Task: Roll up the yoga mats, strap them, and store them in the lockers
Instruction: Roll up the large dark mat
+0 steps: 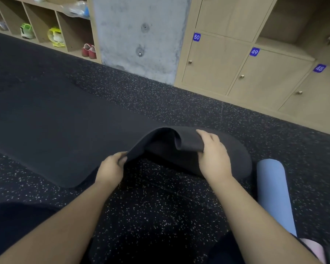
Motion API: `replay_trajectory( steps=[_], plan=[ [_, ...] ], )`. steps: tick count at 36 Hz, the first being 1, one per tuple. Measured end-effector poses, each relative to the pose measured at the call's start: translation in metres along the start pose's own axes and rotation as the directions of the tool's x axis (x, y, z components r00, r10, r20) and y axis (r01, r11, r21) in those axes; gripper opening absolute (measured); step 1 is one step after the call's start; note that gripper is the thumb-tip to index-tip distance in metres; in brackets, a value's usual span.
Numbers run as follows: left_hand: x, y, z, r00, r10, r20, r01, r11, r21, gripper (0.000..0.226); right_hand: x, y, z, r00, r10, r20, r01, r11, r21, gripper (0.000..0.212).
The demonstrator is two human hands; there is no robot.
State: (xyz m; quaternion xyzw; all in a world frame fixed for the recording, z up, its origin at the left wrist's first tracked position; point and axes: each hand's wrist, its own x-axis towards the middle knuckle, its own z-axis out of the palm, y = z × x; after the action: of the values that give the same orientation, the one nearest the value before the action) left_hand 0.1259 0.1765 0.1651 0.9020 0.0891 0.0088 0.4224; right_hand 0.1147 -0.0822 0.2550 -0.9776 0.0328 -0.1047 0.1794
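Observation:
A dark grey yoga mat (51, 119) lies flat on the speckled floor, stretching away to the left. Its near right end is lifted and curled over into a loose first fold. My left hand (112, 166) pinches the lifted edge at the near side. My right hand (213, 155) grips the curled-over end from above, fingers wrapped round the fold. A rolled light blue mat (274, 191) lies on the floor to the right of my right arm. Wooden lockers (213, 63) numbered 50, 49 and 48 stand at the back right, doors closed.
An open locker compartment (293, 21) shows above locker 49. A concrete pillar (141, 39) stands between the lockers and open shoe cubbies (46, 27) holding shoes at the back left. A pink rolled thing (314, 248) peeks in at the bottom right corner.

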Motion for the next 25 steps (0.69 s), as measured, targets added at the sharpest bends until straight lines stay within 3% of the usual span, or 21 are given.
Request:
replay_trajectory(
  steps=[5,12,16,20,25],
  plan=[
    [0.004,0.014,-0.018,0.981,0.175,-0.082,-0.171,0.984,0.058,0.028,-0.003,-0.001,-0.017,0.991,0.125,0.053,-0.125,0.992,0.008,0.067],
    [0.002,0.037,-0.044,0.956,0.212,-0.203,-0.221,0.975,-0.020,0.028,-0.016,-0.023,-0.034,0.989,0.082,0.123,-0.098,0.987,0.126,0.074],
    [0.006,0.045,-0.070,0.912,0.332,-0.239,-0.344,0.939,-0.010,0.032,-0.021,-0.043,-0.036,0.996,0.047,0.075,-0.067,0.956,0.284,0.074],
    [0.009,0.061,-0.106,0.867,0.387,-0.315,-0.408,0.913,-0.001,0.030,-0.027,-0.067,-0.042,0.999,0.021,0.048,-0.042,0.867,0.496,0.065],
    [0.000,0.093,-0.152,0.775,0.455,-0.440,-0.473,0.878,0.074,0.027,-0.033,-0.113,-0.050,0.997,-0.040,0.061,-0.018,0.675,0.737,0.048]
  ],
)
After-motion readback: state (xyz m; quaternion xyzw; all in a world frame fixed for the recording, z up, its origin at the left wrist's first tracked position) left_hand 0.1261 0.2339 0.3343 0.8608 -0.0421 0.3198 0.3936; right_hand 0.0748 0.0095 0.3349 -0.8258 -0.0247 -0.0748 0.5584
